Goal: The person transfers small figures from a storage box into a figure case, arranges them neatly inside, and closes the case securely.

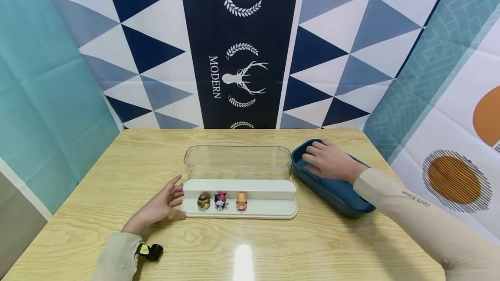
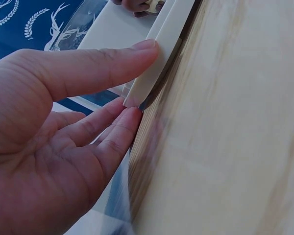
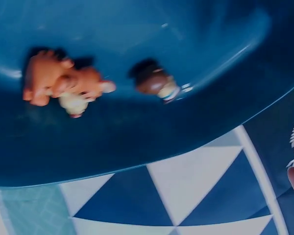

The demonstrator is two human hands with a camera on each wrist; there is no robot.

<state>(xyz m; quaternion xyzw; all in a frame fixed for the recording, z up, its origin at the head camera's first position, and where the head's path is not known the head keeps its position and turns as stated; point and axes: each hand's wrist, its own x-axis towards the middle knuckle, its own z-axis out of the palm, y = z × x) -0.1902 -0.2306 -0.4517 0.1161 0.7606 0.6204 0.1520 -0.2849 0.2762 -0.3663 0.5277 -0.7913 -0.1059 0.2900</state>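
Note:
My left hand [image 1: 162,205] is at the left end of a white display base [image 1: 265,208]. Its thumb touches the front corner, and loosely bent fingers [image 2: 110,139] rest against the end. Three small figurines stand on the base: a brown owl [image 1: 203,201], one with pink and black on its head [image 1: 220,201], and an orange one [image 1: 241,202]. Over the left part of a dark blue tray [image 1: 332,196] hovers my right hand [image 1: 330,159], fingers apart with nothing visible between them. Inside the tray lie orange figurines [image 3: 46,78] and a brown one [image 3: 154,83].
A clear plastic cover [image 1: 238,170] stands right behind the white base, its right end close to the blue tray. The wooden table [image 1: 187,246] meets a patterned cloth backdrop [image 1: 242,77] at its far edge. A wrist strap [image 1: 150,252] is on the left sleeve.

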